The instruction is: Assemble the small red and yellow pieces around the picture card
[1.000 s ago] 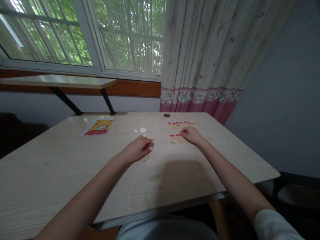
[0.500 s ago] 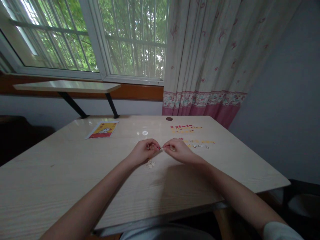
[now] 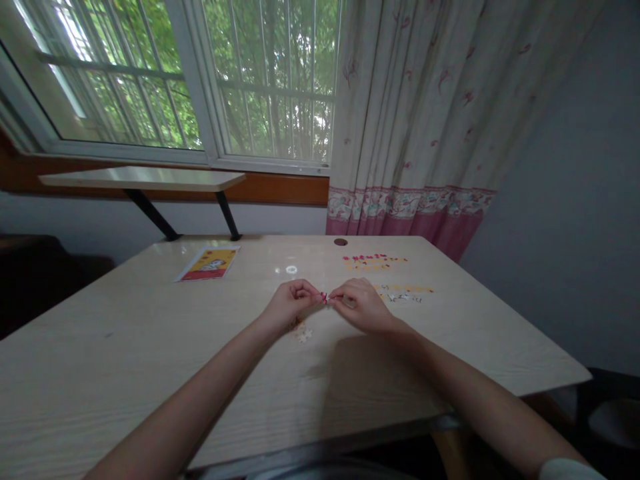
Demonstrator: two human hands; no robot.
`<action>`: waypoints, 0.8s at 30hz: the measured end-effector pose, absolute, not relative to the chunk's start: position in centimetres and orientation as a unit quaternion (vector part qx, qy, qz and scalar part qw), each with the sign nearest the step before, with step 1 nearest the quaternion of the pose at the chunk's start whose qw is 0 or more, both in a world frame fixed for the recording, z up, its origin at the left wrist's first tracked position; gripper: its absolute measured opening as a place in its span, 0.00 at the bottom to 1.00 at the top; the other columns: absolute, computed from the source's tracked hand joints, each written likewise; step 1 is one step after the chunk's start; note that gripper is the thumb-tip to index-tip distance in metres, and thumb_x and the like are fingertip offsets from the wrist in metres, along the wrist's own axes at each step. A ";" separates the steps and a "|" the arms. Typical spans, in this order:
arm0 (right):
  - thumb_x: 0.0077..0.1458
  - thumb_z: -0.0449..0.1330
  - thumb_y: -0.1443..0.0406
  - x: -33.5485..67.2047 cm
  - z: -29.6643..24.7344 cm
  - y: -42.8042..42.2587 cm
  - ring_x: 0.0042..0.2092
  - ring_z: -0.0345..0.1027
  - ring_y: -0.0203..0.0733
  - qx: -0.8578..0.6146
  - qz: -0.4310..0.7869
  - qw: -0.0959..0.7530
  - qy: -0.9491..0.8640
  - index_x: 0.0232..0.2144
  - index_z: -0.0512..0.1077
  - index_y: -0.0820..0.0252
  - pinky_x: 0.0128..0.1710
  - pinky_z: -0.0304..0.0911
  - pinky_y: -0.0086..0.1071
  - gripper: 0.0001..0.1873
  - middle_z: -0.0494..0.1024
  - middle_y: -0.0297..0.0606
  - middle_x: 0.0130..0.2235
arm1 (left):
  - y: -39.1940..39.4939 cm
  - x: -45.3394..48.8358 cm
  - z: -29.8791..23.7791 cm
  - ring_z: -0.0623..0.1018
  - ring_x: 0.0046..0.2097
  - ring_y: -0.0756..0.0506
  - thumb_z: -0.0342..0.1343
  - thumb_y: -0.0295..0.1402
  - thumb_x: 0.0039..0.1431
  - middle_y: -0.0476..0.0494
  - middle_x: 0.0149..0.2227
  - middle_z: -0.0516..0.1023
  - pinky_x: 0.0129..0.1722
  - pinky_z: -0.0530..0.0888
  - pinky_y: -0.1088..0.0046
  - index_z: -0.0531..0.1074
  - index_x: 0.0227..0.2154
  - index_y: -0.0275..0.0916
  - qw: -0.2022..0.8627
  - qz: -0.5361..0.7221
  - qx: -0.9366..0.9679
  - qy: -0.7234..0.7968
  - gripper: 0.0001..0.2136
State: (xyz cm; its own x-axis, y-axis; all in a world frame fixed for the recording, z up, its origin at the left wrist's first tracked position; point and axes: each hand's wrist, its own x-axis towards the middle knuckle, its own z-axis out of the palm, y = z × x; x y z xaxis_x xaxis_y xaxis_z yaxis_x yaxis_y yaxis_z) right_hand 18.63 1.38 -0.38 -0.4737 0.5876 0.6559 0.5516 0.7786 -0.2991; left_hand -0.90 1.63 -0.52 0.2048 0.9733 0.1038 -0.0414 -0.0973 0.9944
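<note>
Over the middle of the table, my left hand [image 3: 295, 301] and my right hand [image 3: 361, 303] meet fingertip to fingertip. Pinched in my left fingers is a small red and dark jigsaw puzzle piece [image 3: 323, 297]. The right thumb and forefinger are closed at its other edge, on a small pale bit that may be a second piece. Just below my left hand lies a little heap of pale puzzle pieces [image 3: 303, 332], partly hidden by that hand. Beyond my right hand, rows of red and yellow pieces [image 3: 370, 261] lie sorted, with yellow and white ones nearer.
A yellow and red picture sheet [image 3: 210, 264] lies at the back left of the table [image 3: 150, 347]. A raised shelf [image 3: 145, 178] on black brackets stands behind it. At the back edge is a round cable hole [image 3: 341, 242]. A curtain [image 3: 400, 133] hangs behind on the right.
The view has shifted slightly. My fingertips have turned a little, so the red piece between them shows more clearly. Both hands stay in nearly the same place.
</note>
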 end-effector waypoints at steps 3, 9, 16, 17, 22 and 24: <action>0.57 0.59 0.64 18.7 -0.4 1.5 0.33 0.68 0.36 -0.321 -0.001 0.395 -0.861 0.32 0.75 0.59 0.36 0.54 0.31 0.06 0.78 0.36 0.30 | 1.5 -0.8 -0.4 0.75 0.29 0.48 0.69 0.39 0.34 0.44 0.26 0.78 0.33 0.70 0.71 0.72 0.21 0.35 0.543 0.477 0.562 0.403 0.15; 0.59 0.56 0.64 19.2 -0.1 1.5 0.35 0.68 0.37 -0.310 -0.024 0.412 -0.856 0.33 0.73 0.60 0.37 0.54 0.31 0.07 0.78 0.37 0.32 | 1.6 -2.1 0.9 0.71 0.26 0.50 0.63 0.39 0.41 0.46 0.25 0.75 0.28 0.66 0.73 0.73 0.25 0.35 0.462 0.469 0.608 0.443 0.12; 0.60 0.55 0.64 19.9 -0.2 1.8 0.35 0.69 0.36 -0.292 -0.046 0.428 -0.854 0.33 0.72 0.60 0.38 0.54 0.32 0.07 0.78 0.37 0.33 | 2.7 -5.7 0.5 0.69 0.27 0.50 0.52 0.36 0.52 0.48 0.24 0.74 0.26 0.63 0.75 0.75 0.28 0.36 0.263 0.304 0.752 0.522 0.10; 0.60 0.55 0.64 19.9 -0.2 1.8 0.35 0.68 0.36 -0.291 -0.045 0.425 -0.856 0.33 0.72 0.60 0.38 0.54 0.32 0.07 0.78 0.36 0.32 | 2.9 -6.0 0.2 0.69 0.27 0.49 0.52 0.35 0.52 0.47 0.25 0.75 0.27 0.63 0.75 0.75 0.28 0.36 0.248 0.267 0.776 0.514 0.10; 0.61 0.55 0.63 20.2 -0.2 1.9 0.36 0.68 0.36 -0.297 -0.048 0.415 -0.858 0.33 0.72 0.59 0.38 0.53 0.32 0.08 0.78 0.37 0.32 | 3.1 -6.5 0.1 0.71 0.29 0.48 0.52 0.40 0.53 0.45 0.28 0.76 0.28 0.62 0.74 0.75 0.29 0.37 0.185 0.159 0.828 0.505 0.12; 0.61 0.54 0.63 20.4 -0.1 2.0 0.36 0.68 0.36 -0.296 -0.053 0.416 -0.858 0.33 0.72 0.60 0.38 0.53 0.32 0.08 0.77 0.37 0.32 | 3.1 -6.4 0.2 0.71 0.29 0.47 0.53 0.41 0.52 0.45 0.28 0.75 0.28 0.61 0.74 0.75 0.29 0.38 0.162 0.145 0.831 0.511 0.13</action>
State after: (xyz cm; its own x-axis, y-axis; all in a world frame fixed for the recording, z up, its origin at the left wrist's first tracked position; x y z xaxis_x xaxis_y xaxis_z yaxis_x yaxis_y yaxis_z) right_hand 20.36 1.95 -0.06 -0.4789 0.4640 0.7452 0.5526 0.8189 -0.1548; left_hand -6.44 3.08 0.22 0.4350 0.8972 0.0764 0.8031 -0.4250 0.4176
